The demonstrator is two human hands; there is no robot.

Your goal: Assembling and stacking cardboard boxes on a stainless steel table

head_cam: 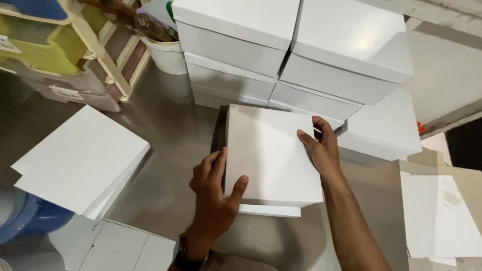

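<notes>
We grip the white box [271,153] in front of the stacked boxes [296,50]: left hand [213,193] clasps its left edge, right hand [321,148] curls fingers over its right edge.

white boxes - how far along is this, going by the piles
Done: closed white boxes stand stacked at the back of the metal table. In hand: the left hand and right hand grip the side edges of a white box lid, with another piece under it. Left: a pile of flat white sheets on the left and loose sheets on the right.
</notes>
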